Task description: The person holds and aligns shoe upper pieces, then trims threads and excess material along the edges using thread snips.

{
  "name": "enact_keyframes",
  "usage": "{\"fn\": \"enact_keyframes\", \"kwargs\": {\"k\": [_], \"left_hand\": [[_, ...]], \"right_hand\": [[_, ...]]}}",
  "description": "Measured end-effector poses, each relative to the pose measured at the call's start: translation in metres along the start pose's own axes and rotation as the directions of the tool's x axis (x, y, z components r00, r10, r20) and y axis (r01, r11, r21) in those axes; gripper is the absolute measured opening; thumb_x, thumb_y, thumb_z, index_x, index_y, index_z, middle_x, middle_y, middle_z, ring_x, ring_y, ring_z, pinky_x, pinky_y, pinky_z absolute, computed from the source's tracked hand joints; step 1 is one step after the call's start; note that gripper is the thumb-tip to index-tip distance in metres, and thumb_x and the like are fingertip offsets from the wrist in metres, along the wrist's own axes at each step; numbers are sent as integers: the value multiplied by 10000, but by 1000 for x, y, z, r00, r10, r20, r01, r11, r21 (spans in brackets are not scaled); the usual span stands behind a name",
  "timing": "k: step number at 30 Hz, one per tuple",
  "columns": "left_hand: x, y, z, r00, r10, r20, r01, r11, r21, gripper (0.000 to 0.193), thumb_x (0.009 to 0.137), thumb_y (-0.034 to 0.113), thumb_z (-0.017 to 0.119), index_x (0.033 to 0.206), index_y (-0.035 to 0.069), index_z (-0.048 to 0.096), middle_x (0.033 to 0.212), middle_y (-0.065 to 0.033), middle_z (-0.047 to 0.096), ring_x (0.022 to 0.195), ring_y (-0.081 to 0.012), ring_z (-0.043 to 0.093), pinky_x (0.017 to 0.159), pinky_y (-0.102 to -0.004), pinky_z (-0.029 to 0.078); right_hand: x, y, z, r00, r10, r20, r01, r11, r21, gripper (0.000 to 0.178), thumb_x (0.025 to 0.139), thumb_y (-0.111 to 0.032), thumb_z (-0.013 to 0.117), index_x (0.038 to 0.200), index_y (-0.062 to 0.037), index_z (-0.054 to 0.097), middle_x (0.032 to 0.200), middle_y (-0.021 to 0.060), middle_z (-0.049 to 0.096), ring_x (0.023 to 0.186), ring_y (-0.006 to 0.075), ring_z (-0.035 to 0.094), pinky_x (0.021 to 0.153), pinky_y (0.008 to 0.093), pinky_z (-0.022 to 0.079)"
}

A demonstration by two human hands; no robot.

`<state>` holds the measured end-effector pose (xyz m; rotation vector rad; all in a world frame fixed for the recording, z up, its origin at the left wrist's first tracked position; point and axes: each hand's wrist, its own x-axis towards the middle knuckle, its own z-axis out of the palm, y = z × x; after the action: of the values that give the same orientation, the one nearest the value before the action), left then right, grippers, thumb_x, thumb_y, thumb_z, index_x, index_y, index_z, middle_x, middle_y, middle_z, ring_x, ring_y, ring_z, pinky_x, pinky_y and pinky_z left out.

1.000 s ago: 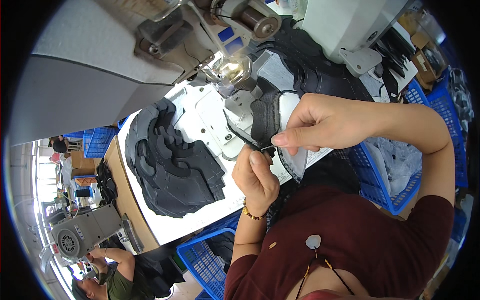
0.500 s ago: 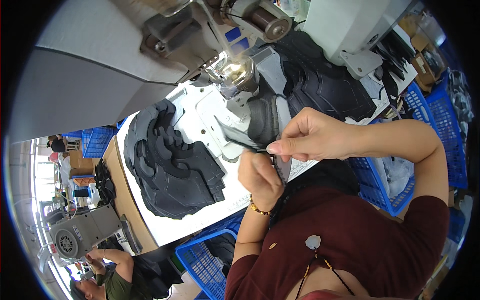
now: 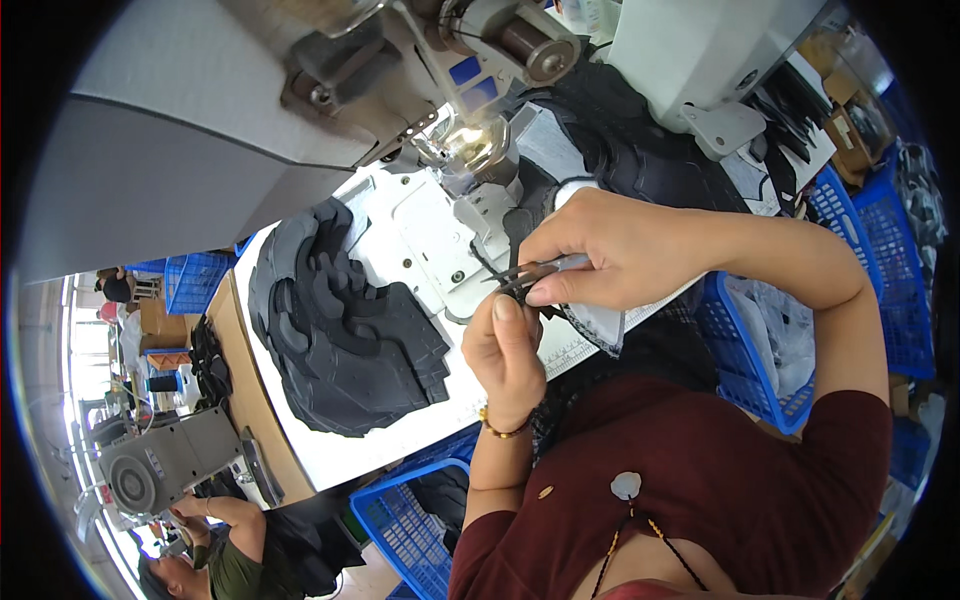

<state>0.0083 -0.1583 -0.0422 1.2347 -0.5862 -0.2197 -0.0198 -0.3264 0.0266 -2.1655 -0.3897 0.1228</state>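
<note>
My right hand [image 3: 625,250] is closed on a pair of small metal thread snips [image 3: 565,263], their two blades pointing left and slightly apart. Just below the blades, my left hand [image 3: 508,352] pinches the edge of a black fabric piece with a white lining [image 3: 600,322]. A narrow black strip [image 3: 484,260] sticks out past the blades; whether it is being cut cannot be made out. Part of the fabric piece is hidden under my right hand. Both hands are in front of the sewing machine's needle area [image 3: 470,150], over the near edge of the white table [image 3: 340,465].
A stack of black cut pieces [image 3: 350,340] lies left of my hands, and another black stack [image 3: 650,160] lies beyond them. Blue baskets stand below the table, one at front left [image 3: 410,520] and one at right [image 3: 750,360]. Another person [image 3: 235,540] works at far left.
The snips have come into view with my right hand, their blades now at the fabric. My left hand has turned thumb-up. The fabric piece now shows its white lining below my right hand.
</note>
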Motion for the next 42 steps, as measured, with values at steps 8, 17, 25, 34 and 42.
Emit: {"fn": "enact_keyframes", "kwargs": {"k": [8, 17, 25, 34, 42], "left_hand": [[12, 23, -17, 988, 59, -143, -56, 998, 21, 355, 914, 186, 353, 584, 53, 370, 528, 0, 367, 438, -44, 280, 380, -186, 204], [25, 23, -11, 982, -16, 187, -105, 776, 622, 292, 867, 140, 463, 623, -18, 483, 506, -80, 444, 433, -134, 417, 422, -261, 328], [18, 12, -13, 978, -61, 201, 17, 978, 210, 372, 931, 184, 334, 612, 23, 436, 527, 1, 426, 488, -55, 331, 441, -218, 274], [17, 12, -15, 971, -137, 197, 82, 961, 266, 376, 915, 162, 338, 588, 9, 444, 508, -12, 413, 481, -72, 344, 440, -232, 278], [11, 16, -6, 980, -46, 194, -36, 917, 398, 353, 908, 146, 339, 610, -3, 457, 521, -60, 447, 448, -141, 398, 439, -273, 313]], "right_hand": [[-4, 5, -16, 974, 52, -219, -4, 977, 212, 214, 776, -177, 580, 798, 36, 579, 655, 102, 575, 566, 145, 521, 555, 275, 417], [10, 10, -1, 994, -89, -67, 95, 991, 93, 170, 770, -133, 568, 803, 33, 580, 630, 124, 550, 558, 163, 491, 527, 304, 382], [11, 15, 4, 979, -168, -117, 199, 917, 345, 183, 780, -162, 592, 776, 19, 565, 629, 72, 522, 599, 121, 456, 563, 275, 379], [-17, -21, -7, 990, 85, -112, -53, 965, 257, 396, 860, -371, 474, 829, 16, 554, 600, 38, 461, 562, 109, 429, 526, 263, 358], [-28, -32, -13, 890, 360, 280, -454, 755, 472, 515, 889, -448, 379, 738, 10, 561, 554, 11, 454, 479, 76, 396, 426, 234, 320]]}}
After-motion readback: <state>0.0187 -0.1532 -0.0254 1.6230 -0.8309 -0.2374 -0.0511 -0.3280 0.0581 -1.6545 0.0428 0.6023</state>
